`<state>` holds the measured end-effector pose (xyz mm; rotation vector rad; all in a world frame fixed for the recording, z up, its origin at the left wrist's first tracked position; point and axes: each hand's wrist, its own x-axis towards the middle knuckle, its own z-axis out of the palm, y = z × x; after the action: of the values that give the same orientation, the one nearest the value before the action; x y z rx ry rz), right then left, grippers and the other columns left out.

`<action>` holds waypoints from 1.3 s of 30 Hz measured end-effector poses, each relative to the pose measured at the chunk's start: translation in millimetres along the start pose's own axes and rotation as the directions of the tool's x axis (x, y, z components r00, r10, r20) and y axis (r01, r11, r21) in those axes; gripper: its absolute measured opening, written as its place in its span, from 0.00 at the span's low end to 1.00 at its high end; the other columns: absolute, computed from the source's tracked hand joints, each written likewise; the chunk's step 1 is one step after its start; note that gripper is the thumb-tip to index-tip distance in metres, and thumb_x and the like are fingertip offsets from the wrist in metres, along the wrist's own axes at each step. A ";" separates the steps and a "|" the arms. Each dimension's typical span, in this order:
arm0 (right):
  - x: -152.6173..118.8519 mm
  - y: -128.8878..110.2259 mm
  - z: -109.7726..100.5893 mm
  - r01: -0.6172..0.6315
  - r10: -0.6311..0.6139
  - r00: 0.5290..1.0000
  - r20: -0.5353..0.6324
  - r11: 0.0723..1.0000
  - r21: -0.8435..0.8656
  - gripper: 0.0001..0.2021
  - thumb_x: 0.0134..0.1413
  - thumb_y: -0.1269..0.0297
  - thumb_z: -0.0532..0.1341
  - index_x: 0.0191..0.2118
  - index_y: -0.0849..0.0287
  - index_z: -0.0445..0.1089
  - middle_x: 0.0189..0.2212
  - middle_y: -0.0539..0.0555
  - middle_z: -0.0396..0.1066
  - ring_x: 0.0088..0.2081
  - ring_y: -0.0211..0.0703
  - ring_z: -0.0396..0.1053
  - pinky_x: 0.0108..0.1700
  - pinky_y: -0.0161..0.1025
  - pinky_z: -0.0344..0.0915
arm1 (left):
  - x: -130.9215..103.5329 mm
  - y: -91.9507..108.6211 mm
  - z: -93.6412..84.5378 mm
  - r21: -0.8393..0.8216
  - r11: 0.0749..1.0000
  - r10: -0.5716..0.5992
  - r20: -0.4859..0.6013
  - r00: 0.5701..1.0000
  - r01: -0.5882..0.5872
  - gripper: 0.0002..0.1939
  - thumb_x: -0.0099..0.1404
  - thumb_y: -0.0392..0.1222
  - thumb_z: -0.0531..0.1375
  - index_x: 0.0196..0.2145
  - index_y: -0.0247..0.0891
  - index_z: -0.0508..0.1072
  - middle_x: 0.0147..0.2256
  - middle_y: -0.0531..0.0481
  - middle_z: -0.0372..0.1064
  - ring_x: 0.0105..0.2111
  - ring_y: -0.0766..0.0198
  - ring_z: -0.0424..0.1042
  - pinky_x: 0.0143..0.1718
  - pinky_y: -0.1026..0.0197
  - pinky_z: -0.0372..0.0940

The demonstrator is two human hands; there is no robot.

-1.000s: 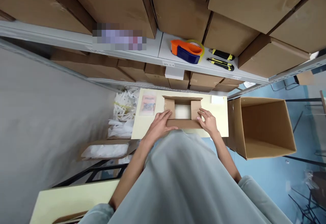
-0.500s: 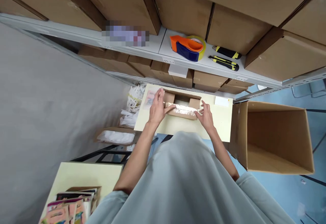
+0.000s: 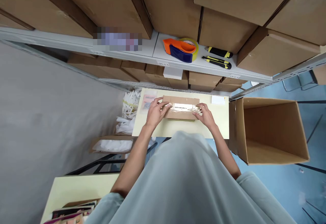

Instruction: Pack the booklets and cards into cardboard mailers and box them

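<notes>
A small brown cardboard box [image 3: 182, 115] lies on the pale yellow table [image 3: 168, 129] in front of me, its top flaps folded over. A shiny strip of clear tape [image 3: 183, 107] runs lengthwise across the top. At the box's left end, my left hand [image 3: 156, 112] has thumb and fingers pinched on the tape's end. My right hand [image 3: 204, 114] pinches the tape at the right end, fingers bent. The flaps' seam is hidden under the glare of the tape.
A shelf [image 3: 150, 52] beyond the table carries large cartons, an orange and blue tape dispenser [image 3: 180, 50] and two cutters [image 3: 217, 57]. A large open carton [image 3: 275, 132] stands at right. Printed packets [image 3: 73, 213] sit on another table at lower left.
The box's top, earlier open with its inside showing, is now covered by the flaps. The tape has moved from the near flap to the middle of the top, with both hands on it.
</notes>
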<state>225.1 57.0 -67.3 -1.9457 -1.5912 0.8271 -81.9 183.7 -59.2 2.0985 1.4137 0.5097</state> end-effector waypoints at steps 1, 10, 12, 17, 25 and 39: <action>0.1 0.2 2.6 -0.009 0.009 1.000 -0.014 1.000 -0.011 0.17 0.72 0.50 0.62 0.59 0.51 0.71 0.64 0.61 0.70 0.52 0.52 0.79 0.52 0.47 0.78 | -1.9 -0.3 4.3 -0.017 1.000 -0.026 -0.018 1.000 0.025 0.20 0.77 0.57 0.60 0.50 0.42 0.85 0.61 0.38 0.72 0.63 0.43 0.70 0.70 0.42 0.65; -8.2 -1.0 28.3 -0.288 0.284 0.957 -0.052 0.952 -0.107 0.19 0.77 0.48 0.48 0.60 0.53 0.64 0.48 0.58 0.80 0.41 0.57 0.78 0.45 0.45 0.68 | -37.0 -2.8 68.1 -0.298 0.889 -0.279 0.251 0.927 0.348 0.31 0.82 0.53 0.47 0.76 0.38 0.59 0.66 0.35 0.74 0.63 0.48 0.75 0.64 0.48 0.69; -18.9 0.0 31.1 -0.297 0.291 0.955 -0.062 0.949 -0.109 0.19 0.77 0.48 0.47 0.59 0.52 0.64 0.46 0.58 0.80 0.39 0.56 0.78 0.43 0.44 0.67 | -41.6 -6.9 72.4 -0.256 0.897 -0.281 0.300 0.912 0.361 0.28 0.82 0.53 0.46 0.70 0.39 0.66 0.62 0.36 0.77 0.58 0.46 0.78 0.61 0.47 0.71; -29.5 0.9 33.3 -0.356 0.346 0.934 -0.091 0.924 -0.140 0.21 0.78 0.49 0.45 0.61 0.53 0.64 0.41 0.57 0.81 0.37 0.56 0.76 0.42 0.43 0.66 | -35.6 -12.0 62.9 -0.087 0.957 -0.241 0.286 0.927 0.275 0.28 0.83 0.54 0.43 0.62 0.38 0.75 0.55 0.34 0.81 0.54 0.40 0.80 0.55 0.47 0.71; 36.9 -4.1 30.8 -0.380 0.383 0.922 -0.058 0.865 -0.329 0.16 0.78 0.57 0.49 0.60 0.53 0.67 0.46 0.62 0.82 0.40 0.55 0.77 0.46 0.47 0.70 | 2.3 -21.8 64.3 0.059 0.947 -0.315 0.349 0.882 0.315 0.39 0.82 0.54 0.44 0.83 0.36 0.45 0.62 0.28 0.77 0.56 0.36 0.80 0.57 0.43 0.69; 20.0 1.0 62.7 -0.435 0.429 0.899 -0.089 0.846 -0.309 0.17 0.82 0.54 0.45 0.60 0.54 0.65 0.46 0.60 0.82 0.43 0.51 0.80 0.45 0.43 0.72 | 0.7 -35.5 56.3 0.038 0.949 -0.290 0.487 0.824 0.312 0.39 0.81 0.53 0.44 0.83 0.39 0.44 0.64 0.29 0.76 0.56 0.38 0.81 0.53 0.47 0.70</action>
<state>183.6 76.2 -114.6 -2.6043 -1.3567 0.7443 -74.0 181.6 -125.2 1.7471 1.3690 -0.1177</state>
